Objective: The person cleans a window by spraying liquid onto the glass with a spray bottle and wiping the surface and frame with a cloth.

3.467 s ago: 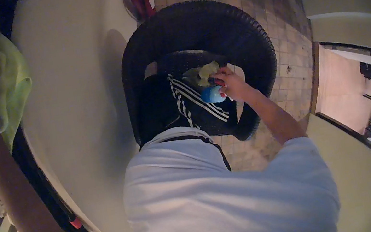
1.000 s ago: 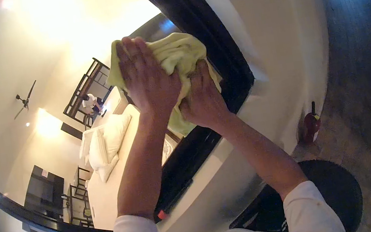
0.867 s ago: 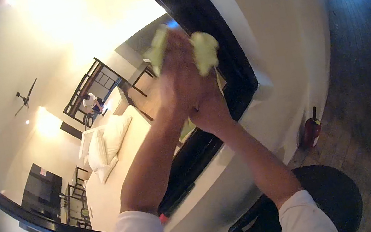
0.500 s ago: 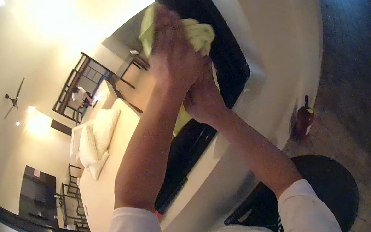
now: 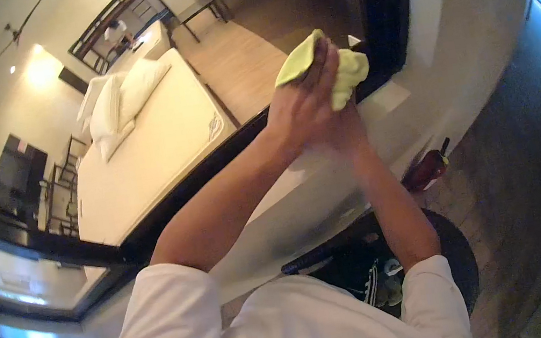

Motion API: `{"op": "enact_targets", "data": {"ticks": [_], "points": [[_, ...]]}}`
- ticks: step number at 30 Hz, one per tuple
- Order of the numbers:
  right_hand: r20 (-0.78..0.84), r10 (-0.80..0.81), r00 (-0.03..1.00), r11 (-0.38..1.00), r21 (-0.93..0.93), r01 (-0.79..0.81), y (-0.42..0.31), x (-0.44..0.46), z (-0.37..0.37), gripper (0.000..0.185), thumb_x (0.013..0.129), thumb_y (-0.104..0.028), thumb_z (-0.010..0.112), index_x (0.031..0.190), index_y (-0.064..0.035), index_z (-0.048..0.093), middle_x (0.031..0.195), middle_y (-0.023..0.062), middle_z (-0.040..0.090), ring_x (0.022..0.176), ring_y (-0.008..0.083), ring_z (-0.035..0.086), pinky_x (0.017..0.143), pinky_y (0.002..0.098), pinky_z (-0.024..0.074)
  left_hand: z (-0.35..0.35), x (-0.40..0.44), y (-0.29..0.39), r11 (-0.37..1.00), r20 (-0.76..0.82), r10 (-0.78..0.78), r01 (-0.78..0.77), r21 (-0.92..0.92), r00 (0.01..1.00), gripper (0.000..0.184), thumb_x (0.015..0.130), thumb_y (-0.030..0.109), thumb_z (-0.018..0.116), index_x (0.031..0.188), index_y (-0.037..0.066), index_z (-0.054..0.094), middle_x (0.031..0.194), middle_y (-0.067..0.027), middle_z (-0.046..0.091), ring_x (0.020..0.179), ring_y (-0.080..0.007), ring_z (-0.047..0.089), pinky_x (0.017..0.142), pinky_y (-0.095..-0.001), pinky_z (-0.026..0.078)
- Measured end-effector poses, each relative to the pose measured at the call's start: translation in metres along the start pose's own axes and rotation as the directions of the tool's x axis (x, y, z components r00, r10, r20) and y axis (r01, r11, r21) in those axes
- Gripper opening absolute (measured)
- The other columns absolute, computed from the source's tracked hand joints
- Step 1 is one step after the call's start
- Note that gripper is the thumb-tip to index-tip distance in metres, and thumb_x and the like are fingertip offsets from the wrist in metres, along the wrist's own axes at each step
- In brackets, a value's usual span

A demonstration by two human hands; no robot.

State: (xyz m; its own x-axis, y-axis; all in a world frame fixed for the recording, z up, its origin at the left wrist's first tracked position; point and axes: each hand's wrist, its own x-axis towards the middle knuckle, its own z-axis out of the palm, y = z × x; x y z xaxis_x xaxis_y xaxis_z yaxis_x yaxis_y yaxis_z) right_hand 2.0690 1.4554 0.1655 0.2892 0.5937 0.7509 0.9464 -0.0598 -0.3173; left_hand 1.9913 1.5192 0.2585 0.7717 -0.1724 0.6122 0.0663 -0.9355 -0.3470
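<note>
A yellow-green cloth (image 5: pixel 349 78) is bunched in front of a dark-framed window. My left hand (image 5: pixel 306 103) is closed on the cloth, with part of it sticking out past the fingers on either side. Just below, my right hand (image 5: pixel 344 130) is pressed close against the left one, at the lower end of the cloth. Blur and the left hand hide most of its fingers. The window's dark frame (image 5: pixel 383 9) runs up beside the cloth, and the glass shows a room beyond.
Behind the glass are a bed (image 5: pixel 158 130) with pillows (image 5: pixel 109 113), a table (image 5: pixel 201 8) and another person (image 5: pixel 116 34). A reddish bottle (image 5: pixel 428 169) stands on the floor at the wall's foot. A dark round object (image 5: pixel 456 246) lies near my right arm.
Both hands and the cloth have shifted to the lower right, towards the window frame's corner. My view has turned, bringing more of the room and my shirt into sight.
</note>
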Motion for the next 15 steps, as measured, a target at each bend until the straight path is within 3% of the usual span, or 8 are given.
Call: {"op": "enact_targets", "data": {"ticks": [2, 4, 6, 7, 10, 11, 13, 15], "points": [[0.012, -0.118, 0.993, 0.974, 0.197, 0.113, -0.009, -0.013, -0.003, 0.081, 0.091, -0.041, 0.059, 0.152, -0.0029, 0.023, 0.152, 0.0299, 0.030, 0.143, 0.0499, 0.022, 0.119, 0.0606, 0.0141, -0.027, -0.031, 0.017, 0.995, 0.030, -0.100, 0.100, 0.003, 0.995, 0.077, 0.089, 0.031, 0.061, 0.146, -0.011, 0.032, 0.146, -0.0354, 0.041, 0.137, -0.0454, 0.043, 0.113, -0.0494, 0.037], [0.068, -0.122, 0.990, 0.968, 0.230, 0.104, -0.023, -0.013, -0.016, 0.081, 0.089, -0.043, 0.060, 0.151, -0.0028, 0.027, 0.152, 0.0295, 0.030, 0.143, 0.0512, 0.021, 0.120, 0.0606, 0.0123, -0.060, -0.054, 0.034, 0.945, 0.182, -0.297, 0.315, -0.082, 0.937, 0.079, 0.094, 0.035, 0.058, 0.150, -0.010, 0.025, 0.149, -0.0372, 0.034, 0.140, -0.0476, 0.036, 0.117, -0.0492, 0.032], [-0.036, -0.049, 0.998, 0.939, 0.338, 0.058, -0.063, -0.014, -0.036, 0.082, 0.085, -0.044, 0.063, 0.149, -0.0019, 0.031, 0.151, 0.0296, 0.031, 0.143, 0.0516, 0.020, 0.120, 0.0608, 0.0127, -0.098, -0.088, 0.048, 0.906, 0.234, -0.403, 0.421, -0.030, 0.885, 0.079, 0.098, 0.038, 0.053, 0.152, -0.009, 0.020, 0.152, -0.0358, 0.030, 0.144, -0.0460, 0.030, 0.119, -0.0494, 0.027], [-0.001, -0.150, 0.989, 0.966, 0.213, 0.146, -0.073, -0.011, -0.053, 0.077, 0.082, -0.044, 0.065, 0.142, -0.0008, 0.044, 0.145, 0.0305, 0.038, 0.140, 0.0527, 0.027, 0.119, 0.0615, 0.0150, -0.103, -0.108, 0.054, 0.889, 0.262, -0.426, 0.454, -0.055, 0.866, 0.079, 0.099, 0.041, 0.051, 0.152, -0.008, 0.020, 0.153, -0.0347, 0.029, 0.145, -0.0452, 0.028, 0.120, -0.0492, 0.026], [0.069, -0.314, 0.947, 0.938, 0.179, 0.298, -0.051, -0.011, -0.061, 0.064, 0.082, -0.039, 0.063, 0.133, -0.0008, 0.055, 0.135, 0.0314, 0.048, 0.133, 0.0546, 0.037, 0.118, 0.0615, 0.0179, -0.100, -0.129, 0.076, 0.837, 0.251, -0.538, 0.546, 0.046, 0.805, 0.080, 0.099, 0.046, 0.050, 0.153, -0.006, 0.021, 0.155, -0.0298, 0.031, 0.146, -0.0425, 0.028, 0.120, -0.0503, 0.024], [0.075, -0.354, 0.932, 0.920, 0.206, 0.333, -0.048, -0.014, -0.057, 0.064, 0.082, -0.039, 0.063, 0.133, -0.0008, 0.055, 0.135, 0.0314, 0.048, 0.133, 0.0546, 0.037, 0.118, 0.0615, 0.0179, -0.099, -0.126, 0.084, 0.818, 0.267, -0.571, 0.563, 0.114, 0.776, 0.080, 0.098, 0.046, 0.051, 0.153, -0.005, 0.022, 0.155, -0.0276, 0.032, 0.146, -0.0407, 0.029, 0.119, -0.0515, 0.025], [0.045, -0.394, 0.918, 0.919, 0.053, 0.391, -0.045, -0.019, -0.048, 0.053, 0.083, -0.033, 0.062, 0.126, -0.0029, 0.063, 0.127, 0.0292, 0.055, 0.125, 0.0552, 0.046, 0.116, 0.0606, 0.0221, -0.105, -0.123, 0.097, 0.751, 0.259, -0.659, 0.635, 0.181, 0.706, 0.080, 0.096, 0.045, 0.055, 0.151, -0.006, 0.027, 0.153, -0.0232, 0.038, 0.146, -0.0353, 0.032, 0.117, -0.0542, 0.027], [0.052, -0.445, 0.894, 0.891, 0.128, 0.436, -0.054, -0.022, -0.052, 0.050, 0.083, -0.031, 0.061, 0.125, -0.0037, 0.064, 0.126, 0.0283, 0.056, 0.123, 0.0551, 0.049, 0.114, 0.0599, 0.0247, -0.110, -0.125, 0.108, 0.678, 0.224, -0.735, 0.691, 0.249, 0.640, 0.080, 0.095, 0.046, 0.056, 0.150, -0.006, 0.028, 0.152, -0.0233, 0.040, 0.146, -0.0344, 0.033, 0.117, -0.0540, 0.027]]}}
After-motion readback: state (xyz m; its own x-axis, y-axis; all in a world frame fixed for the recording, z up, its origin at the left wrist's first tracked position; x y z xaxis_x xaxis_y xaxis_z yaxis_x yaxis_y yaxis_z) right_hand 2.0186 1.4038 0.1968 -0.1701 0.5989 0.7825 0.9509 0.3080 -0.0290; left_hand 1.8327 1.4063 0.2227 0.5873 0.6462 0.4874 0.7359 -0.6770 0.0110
